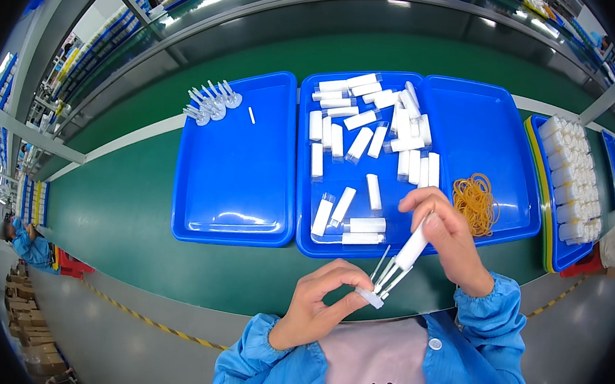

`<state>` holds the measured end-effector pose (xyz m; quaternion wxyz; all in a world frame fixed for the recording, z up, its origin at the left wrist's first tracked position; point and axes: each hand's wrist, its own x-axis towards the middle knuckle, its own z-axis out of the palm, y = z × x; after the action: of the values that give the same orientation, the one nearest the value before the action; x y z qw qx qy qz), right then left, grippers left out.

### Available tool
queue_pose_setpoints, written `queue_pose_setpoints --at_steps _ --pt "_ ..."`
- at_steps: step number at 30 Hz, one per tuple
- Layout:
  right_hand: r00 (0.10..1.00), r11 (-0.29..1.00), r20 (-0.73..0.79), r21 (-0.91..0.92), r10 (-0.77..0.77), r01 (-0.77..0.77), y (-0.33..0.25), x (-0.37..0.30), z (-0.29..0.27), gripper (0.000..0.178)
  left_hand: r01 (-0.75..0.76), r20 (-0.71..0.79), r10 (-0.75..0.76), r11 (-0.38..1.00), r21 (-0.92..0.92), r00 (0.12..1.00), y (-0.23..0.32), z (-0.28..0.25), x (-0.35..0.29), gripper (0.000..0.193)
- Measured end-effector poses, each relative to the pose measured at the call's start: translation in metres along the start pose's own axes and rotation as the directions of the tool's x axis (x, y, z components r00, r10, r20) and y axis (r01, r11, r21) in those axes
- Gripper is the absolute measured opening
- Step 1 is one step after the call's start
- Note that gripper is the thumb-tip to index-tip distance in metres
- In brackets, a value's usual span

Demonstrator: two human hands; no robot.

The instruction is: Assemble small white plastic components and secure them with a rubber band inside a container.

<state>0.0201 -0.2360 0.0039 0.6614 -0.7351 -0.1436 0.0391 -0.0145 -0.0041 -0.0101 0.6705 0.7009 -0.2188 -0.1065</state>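
Observation:
My left hand [322, 298] pinches the round foot of a translucent plastic pronged base [370, 296] between thumb and fingers. Its thin prongs point up and to the right, toward a white block-shaped piece [410, 251]. That piece is gripped near its upper end by my right hand [450, 236]. The white piece meets or overlaps the prong tips; how far they go into it cannot be told. Both hands are just in front of the middle blue tray [332, 247], where many similar white pieces [359, 145] with clear ends lie loosely.
The left blue tray [236, 179] has several pronged bases [213, 104] at its far left corner and a thin white stick [251, 115]. In the right blue tray [479, 126] lies a pile of tan rubber bands [475, 204]. Farther right, stacked trays carry rows of white pieces [572, 180].

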Motion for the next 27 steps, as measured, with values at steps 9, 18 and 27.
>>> queue_pose_setpoints --at_steps 9,18,27 --pt "0.983 0.967 0.161 -0.221 -0.088 0.123 -0.009 -0.001 0.023 0.026 0.051 -0.177 -0.052 0.999 -0.010 0.983 -0.009 -0.001 -0.010 0.019" --pt "0.875 0.166 0.436 -0.866 -0.211 0.472 0.032 0.049 0.003 0.028 0.067 -0.408 -0.162 0.969 -0.237 0.898 -0.005 -0.027 -0.008 0.018" --pt "0.989 0.947 -0.064 0.303 0.132 -0.107 0.002 0.048 0.000 0.034 -0.087 -0.312 0.212 0.926 0.368 0.926 -0.003 -0.022 -0.009 0.013"
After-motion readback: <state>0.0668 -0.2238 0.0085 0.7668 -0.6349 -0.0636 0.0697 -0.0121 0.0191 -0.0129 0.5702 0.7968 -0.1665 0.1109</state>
